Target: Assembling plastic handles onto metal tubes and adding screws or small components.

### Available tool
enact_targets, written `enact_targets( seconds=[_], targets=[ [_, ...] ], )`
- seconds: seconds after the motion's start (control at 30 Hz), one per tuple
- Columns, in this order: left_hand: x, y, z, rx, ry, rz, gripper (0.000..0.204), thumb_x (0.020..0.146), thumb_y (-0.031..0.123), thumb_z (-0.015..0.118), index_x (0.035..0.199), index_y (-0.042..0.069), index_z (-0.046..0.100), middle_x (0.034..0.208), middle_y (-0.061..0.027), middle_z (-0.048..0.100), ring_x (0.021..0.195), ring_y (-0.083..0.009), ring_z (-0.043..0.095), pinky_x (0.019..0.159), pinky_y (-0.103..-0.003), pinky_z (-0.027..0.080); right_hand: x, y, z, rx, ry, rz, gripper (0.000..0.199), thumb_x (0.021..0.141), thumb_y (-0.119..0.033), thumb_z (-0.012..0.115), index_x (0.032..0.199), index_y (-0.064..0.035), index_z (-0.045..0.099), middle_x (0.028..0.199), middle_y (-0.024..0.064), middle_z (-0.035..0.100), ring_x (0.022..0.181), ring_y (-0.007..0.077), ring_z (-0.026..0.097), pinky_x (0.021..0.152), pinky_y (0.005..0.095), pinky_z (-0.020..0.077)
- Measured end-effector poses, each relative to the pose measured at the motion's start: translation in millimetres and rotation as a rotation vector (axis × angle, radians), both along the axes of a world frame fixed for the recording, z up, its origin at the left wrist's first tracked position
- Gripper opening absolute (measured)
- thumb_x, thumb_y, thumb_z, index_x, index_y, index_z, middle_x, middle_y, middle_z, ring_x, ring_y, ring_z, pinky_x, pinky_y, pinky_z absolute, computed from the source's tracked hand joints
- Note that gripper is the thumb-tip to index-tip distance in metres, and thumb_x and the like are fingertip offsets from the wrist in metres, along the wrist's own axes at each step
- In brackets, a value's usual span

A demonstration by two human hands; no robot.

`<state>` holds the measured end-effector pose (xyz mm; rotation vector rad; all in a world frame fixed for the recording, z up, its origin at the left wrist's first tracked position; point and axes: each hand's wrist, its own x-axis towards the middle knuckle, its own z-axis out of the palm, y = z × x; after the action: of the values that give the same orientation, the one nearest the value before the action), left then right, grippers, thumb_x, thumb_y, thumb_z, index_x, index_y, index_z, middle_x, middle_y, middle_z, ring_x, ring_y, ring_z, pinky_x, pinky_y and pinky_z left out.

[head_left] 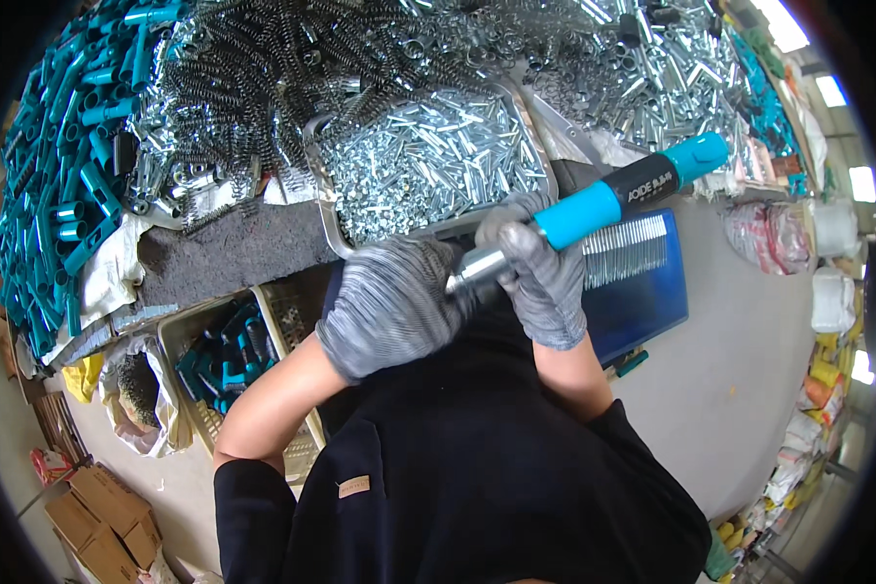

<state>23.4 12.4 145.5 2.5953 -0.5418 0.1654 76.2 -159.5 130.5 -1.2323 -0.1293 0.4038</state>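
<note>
Gloved hands and a tube-shaped tool above a counter. The tool [586,216], teal with a black band and a bare metal shaft, lay slantwise from the centre of the frame toward the upper right. The left hand [391,310], at the centre, had its fingers clamped on the shaft's lower end, their tips largely hidden. The right hand [547,292], just right of centre, had its fingers closed on the tool where shaft met teal sleeve. Beyond the hands, at upper centre, a metal tray [329,222] of short pins stood on the counter [229,243]. Dark springs [263,73] were heaped behind it, and teal tubes [54,185] filled the upper left. A blue bin [652,310] holding a row of metal pins appeared right of centre, and cardboard boxes [97,516] occupied the lower left.
</note>
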Motion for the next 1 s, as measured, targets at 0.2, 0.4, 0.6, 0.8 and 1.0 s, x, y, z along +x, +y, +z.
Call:
enact_targets(
  seconds=[0.2, 0.4, 0.6, 0.8, 1.0],
  targets=[
    [-18.6, 10.9, -70.6, -0.123, -0.320, -0.413, 0.035, 0.097, 0.034, 0.052, 0.085, 0.005, 0.068, 0.070, -0.0057, 0.068, 0.060, -0.0125, 0.064, 0.050, -0.023, 0.048, -1.3, 12.6, -17.7, 0.136, -0.253, 0.076, 0.037, 0.076, -0.035, 0.077, 0.079, -0.0019, 0.060, 0.067, 0.0069, 0.058, 0.055, 0.0156, 0.054, 0.048, 0.0271, 0.0432],
    [0.5, 3.1, -26.0, 0.090, -0.615, -0.187, 0.031, 0.090, 0.033, 0.059, 0.087, 0.005, 0.069, 0.061, -0.0085, 0.060, 0.053, -0.0249, 0.060, 0.046, -0.031, 0.044, -4.9, -10.4, -17.9, 0.095, -0.114, 0.014, 0.033, 0.078, -0.034, 0.077, 0.079, -0.0036, 0.065, 0.069, 0.0020, 0.062, 0.054, 0.0065, 0.053, 0.049, 0.0203, 0.0407],
    [-2.8, -3.1, -15.5, 0.028, -0.007, 0.042, 0.028, 0.091, 0.023, 0.055, 0.076, 0.002, 0.064, 0.058, -0.0096, 0.056, 0.049, -0.0248, 0.056, 0.043, -0.033, 0.042, -4.9, 10.2, -6.6, -0.173, -0.109, -0.117, 0.037, 0.082, -0.036, 0.070, 0.076, -0.0018, 0.056, 0.065, 0.0063, 0.053, 0.052, 0.0089, 0.048, 0.047, 0.0238, 0.0379],
    [-0.3, -0.4, 3.8, -1.377, 1.553, -0.355, 0.044, 0.094, 0.041, 0.058, 0.077, 0.001, 0.067, 0.073, -0.0116, 0.070, 0.053, -0.0150, 0.066, 0.043, -0.020, 0.047, -3.7, 2.1, -1.4, 0.288, -0.284, 0.148, 0.034, 0.077, -0.033, 0.077, 0.080, -0.0014, 0.063, 0.076, 0.0115, 0.064, 0.071, 0.0185, 0.061, 0.064, 0.0292, 0.0500],
    [1.2, -8.5, -10.2, 0.087, -0.032, 0.248, 0.015, 0.080, 0.022, 0.063, 0.079, 0.008, 0.066, 0.060, -0.0109, 0.060, 0.053, -0.0282, 0.061, 0.048, -0.039, 0.047, -7.9, 9.3, -3.8, -0.250, -0.107, -0.112, 0.010, 0.084, -0.010, 0.070, 0.086, -0.0038, 0.063, 0.077, 0.0012, 0.061, 0.068, 0.0078, 0.056, 0.058, 0.0206, 0.0451]
  ],
)
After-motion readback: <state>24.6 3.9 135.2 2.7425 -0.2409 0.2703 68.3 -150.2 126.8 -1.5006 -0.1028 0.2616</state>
